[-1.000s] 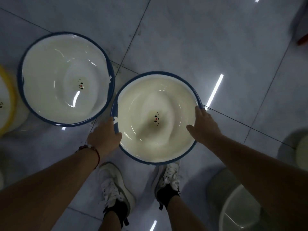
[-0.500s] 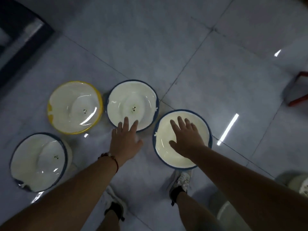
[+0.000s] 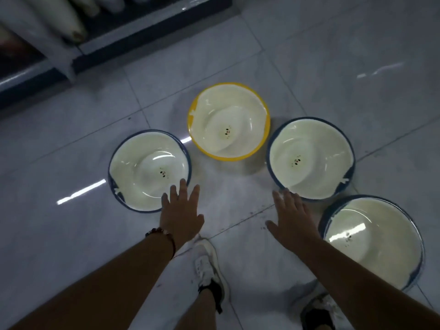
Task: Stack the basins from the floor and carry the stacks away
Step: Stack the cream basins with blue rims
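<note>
Several white basins stand on the grey tiled floor. A blue-rimmed basin lies at the left, a yellow-rimmed basin at the back middle, another blue-rimmed basin at the right, and a third blue-rimmed basin at the near right. My left hand is open with fingers spread, its fingertips over the near rim of the left basin. My right hand is open too, fingertips at the near rim of the right basin. Neither hand holds anything.
A dark shelf base with pale stacked goods runs across the top left. My two feet in white shoes stand on the tiles below my hands. Bare floor stretches to the upper right.
My hands let go of the blue-rimmed basin they held and lifted off it. The view rose and swung left, so more basins and the shelf base came into sight.
</note>
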A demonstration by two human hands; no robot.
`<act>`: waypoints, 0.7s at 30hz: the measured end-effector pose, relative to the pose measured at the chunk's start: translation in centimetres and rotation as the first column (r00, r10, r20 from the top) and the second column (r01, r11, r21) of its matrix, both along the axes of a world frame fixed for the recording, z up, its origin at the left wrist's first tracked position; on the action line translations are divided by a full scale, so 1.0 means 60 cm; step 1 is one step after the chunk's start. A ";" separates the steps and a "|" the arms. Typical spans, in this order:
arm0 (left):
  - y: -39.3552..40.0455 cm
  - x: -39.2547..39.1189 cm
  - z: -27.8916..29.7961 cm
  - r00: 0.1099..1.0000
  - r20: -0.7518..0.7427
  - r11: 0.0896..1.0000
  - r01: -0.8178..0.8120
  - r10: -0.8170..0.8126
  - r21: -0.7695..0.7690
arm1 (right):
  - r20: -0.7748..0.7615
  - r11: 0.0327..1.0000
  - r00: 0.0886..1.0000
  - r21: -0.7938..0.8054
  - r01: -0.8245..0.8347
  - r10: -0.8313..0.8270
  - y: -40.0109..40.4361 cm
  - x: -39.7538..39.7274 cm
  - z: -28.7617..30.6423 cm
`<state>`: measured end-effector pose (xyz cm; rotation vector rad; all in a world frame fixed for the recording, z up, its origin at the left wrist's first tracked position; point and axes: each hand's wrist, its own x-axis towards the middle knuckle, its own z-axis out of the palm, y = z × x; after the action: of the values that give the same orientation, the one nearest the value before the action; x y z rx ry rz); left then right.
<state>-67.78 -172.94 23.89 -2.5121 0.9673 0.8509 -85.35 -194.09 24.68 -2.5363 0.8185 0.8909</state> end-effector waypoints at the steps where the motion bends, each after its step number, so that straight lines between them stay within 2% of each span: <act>1: 0.028 0.023 -0.002 1.000 0.015 1.000 0.002 -0.002 -0.011 | 0.001 1.000 1.000 0.002 -0.031 0.031 0.023 0.031 -0.002; 10: 0.164 0.150 -0.045 0.999 0.035 1.000 0.007 -0.006 -0.025 | 0.058 0.964 0.962 0.013 -0.266 0.265 0.165 0.221 -0.032; 16: 0.215 0.186 -0.100 0.996 0.000 0.996 -0.090 0.090 0.000 | 0.047 0.903 0.903 0.037 -0.428 0.427 0.201 0.300 -0.091; 21: 0.249 0.223 -0.122 0.986 -0.049 0.987 -0.159 0.159 0.010 | 0.009 0.870 0.873 0.076 -0.487 0.488 0.208 0.358 -0.130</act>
<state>-54.42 -157.98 16.56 -2.6013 0.7849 0.9659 -63.85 -181.63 16.91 -2.7149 0.1242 1.0546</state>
